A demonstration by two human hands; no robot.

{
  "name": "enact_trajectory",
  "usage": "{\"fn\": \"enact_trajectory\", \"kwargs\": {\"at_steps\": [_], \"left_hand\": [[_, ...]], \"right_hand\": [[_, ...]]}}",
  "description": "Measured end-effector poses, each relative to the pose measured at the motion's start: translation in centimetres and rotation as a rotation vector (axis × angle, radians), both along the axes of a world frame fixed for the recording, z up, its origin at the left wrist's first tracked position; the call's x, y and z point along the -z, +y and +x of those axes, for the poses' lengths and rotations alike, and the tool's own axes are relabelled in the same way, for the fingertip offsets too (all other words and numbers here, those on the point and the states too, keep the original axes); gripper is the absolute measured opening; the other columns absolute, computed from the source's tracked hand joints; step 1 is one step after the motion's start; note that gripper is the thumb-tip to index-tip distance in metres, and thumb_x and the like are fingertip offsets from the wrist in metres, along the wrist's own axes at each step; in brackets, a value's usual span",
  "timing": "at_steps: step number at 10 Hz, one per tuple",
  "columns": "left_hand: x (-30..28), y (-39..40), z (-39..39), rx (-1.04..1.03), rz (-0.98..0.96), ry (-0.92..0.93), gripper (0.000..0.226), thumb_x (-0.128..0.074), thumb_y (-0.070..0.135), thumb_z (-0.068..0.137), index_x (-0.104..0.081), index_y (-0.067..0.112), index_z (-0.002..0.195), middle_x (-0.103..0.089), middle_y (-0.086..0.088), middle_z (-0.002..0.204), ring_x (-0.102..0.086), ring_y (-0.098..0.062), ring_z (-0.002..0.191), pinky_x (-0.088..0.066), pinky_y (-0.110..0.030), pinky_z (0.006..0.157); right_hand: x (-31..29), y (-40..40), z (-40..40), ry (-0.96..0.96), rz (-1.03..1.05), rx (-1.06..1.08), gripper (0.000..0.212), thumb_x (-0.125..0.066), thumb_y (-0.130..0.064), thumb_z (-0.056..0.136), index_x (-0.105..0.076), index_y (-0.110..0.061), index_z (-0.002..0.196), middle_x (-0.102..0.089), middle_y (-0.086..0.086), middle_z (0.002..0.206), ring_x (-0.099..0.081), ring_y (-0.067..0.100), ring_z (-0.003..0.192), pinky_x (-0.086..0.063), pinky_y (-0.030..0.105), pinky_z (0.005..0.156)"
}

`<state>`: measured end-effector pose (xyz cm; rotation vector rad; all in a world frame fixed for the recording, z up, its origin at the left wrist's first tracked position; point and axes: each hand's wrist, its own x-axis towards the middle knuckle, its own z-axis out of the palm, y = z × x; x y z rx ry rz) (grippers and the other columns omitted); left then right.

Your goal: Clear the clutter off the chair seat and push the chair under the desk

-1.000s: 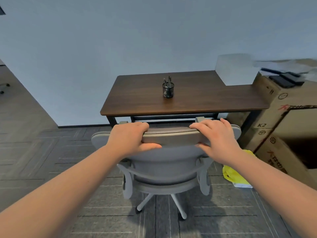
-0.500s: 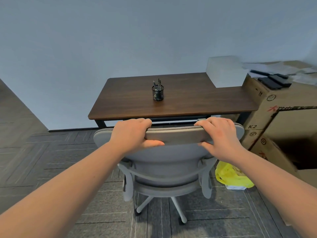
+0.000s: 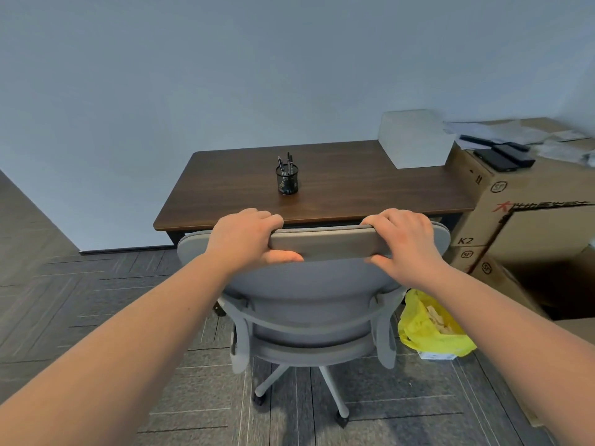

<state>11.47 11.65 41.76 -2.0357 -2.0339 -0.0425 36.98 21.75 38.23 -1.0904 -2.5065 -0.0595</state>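
— Grey chair [image 3: 309, 284], that's what I've got in front of me. I see it from behind, its back facing me, the top edge level with the near edge of the desk [image 3: 322, 188].

— Where are the hands?

— Both on the top rail of the backrest. My left hand [image 3: 244, 243] is wrapped over the rail left of centre, fingers curled over the far side and thumb pressed under the near face. My right hand [image 3: 405, 243] grips it the same way toward the right end. Both are closed around the rail, neither one spread.

— And the seat?

— I can't see it; the backrest hides it. The wheeled base shows below on the dark floor tiles [image 3: 96, 300].

— What's on the desk?

— A dark wood top with a black mesh pen cup [image 3: 287, 180] standing near the middle, pens upright in it, and a pale box [image 3: 415, 140] at the far right corner. Cardboard cartons [image 3: 515, 201] sit just beside the desk's right end. A yellow plastic bag [image 3: 431, 329] lies on the floor near the chair's right side, in front of the cartons.
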Motion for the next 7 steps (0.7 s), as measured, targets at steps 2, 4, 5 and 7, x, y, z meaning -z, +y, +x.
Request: {"fn": "enact_trajectory", "kwargs": {"at_steps": [2, 4, 5, 7], "left_hand": [[0.1, 1.9, 1.9, 0.005, 0.025, 0.000, 0.072, -0.023, 0.089, 0.060, -0.046, 0.026, 0.087, -0.056, 0.011, 0.086, -0.056, -0.014, 0.089, -0.038, -0.028, 0.054], [0.3, 1.7, 1.7, -0.003, 0.031, -0.028, 0.085, -0.018, 0.090, 0.056, -0.054, 0.027, 0.099, -0.061, 0.010, 0.091, -0.058, -0.015, 0.092, -0.041, -0.028, 0.055], [0.2, 1.4, 1.8, -0.019, 0.018, -0.030, 0.081, -0.025, 0.089, 0.060, -0.054, 0.027, 0.101, -0.062, 0.010, 0.093, -0.060, -0.016, 0.092, -0.040, -0.028, 0.055], [0.2, 1.1, 1.6, -0.025, 0.010, -0.062, 0.080, -0.024, 0.090, 0.059, -0.053, 0.027, 0.100, -0.064, 0.009, 0.094, -0.061, -0.016, 0.089, -0.041, -0.029, 0.054]], "right_hand": [[-0.7, 2.1, 1.4, -0.037, -0.036, 0.025, 0.056, -0.080, -0.032, 0.069, -0.057, -0.023, 0.119, -0.060, 0.004, 0.114, -0.054, 0.028, 0.109, -0.036, 0.045, 0.096], [-0.5, 1.8, 1.2, -0.055, -0.013, 0.035, 0.055, -0.078, -0.033, 0.070, -0.056, -0.025, 0.120, -0.059, 0.002, 0.116, -0.054, 0.026, 0.109, -0.036, 0.045, 0.098], [-1.1, 1.4, 1.2, -0.096, -0.048, 0.029, 0.055, -0.075, -0.034, 0.073, -0.052, -0.027, 0.123, -0.057, 0.001, 0.120, -0.052, 0.025, 0.113, -0.035, 0.043, 0.101], [-4.2, 0.5, 3.6, -0.213, -0.206, 0.038, 0.070, -0.062, -0.044, 0.085, -0.025, -0.037, 0.144, -0.036, -0.007, 0.149, -0.031, 0.018, 0.139, -0.022, 0.053, 0.116]]}}
